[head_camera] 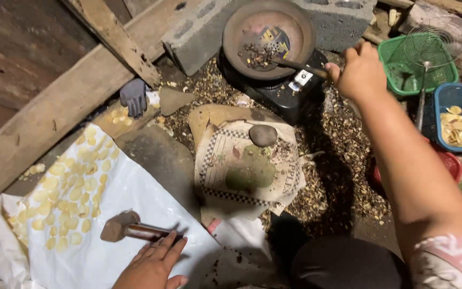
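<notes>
Right hand point(360, 72) closed round the dark handle of a perforated metal ladle point(279, 58), stirring dark kernels in the round rusty pan point(268, 37) just beyond; roasting under way, steady turning needed; left hand point(153, 265) open beside the wooden-headed mallet point(129, 229).

My right hand point(360, 70) grips a dark, matt utensil handle point(300, 65) in the dull, sooty metal pan point(269, 37). My left hand point(153, 265) rests on smooth white plastic sheet point(135, 192) beside a glossy-handled mallet point(129, 229). Far blocks point(199, 37): rough grey concrete. Left planks point(54, 107): raw wood.
</notes>
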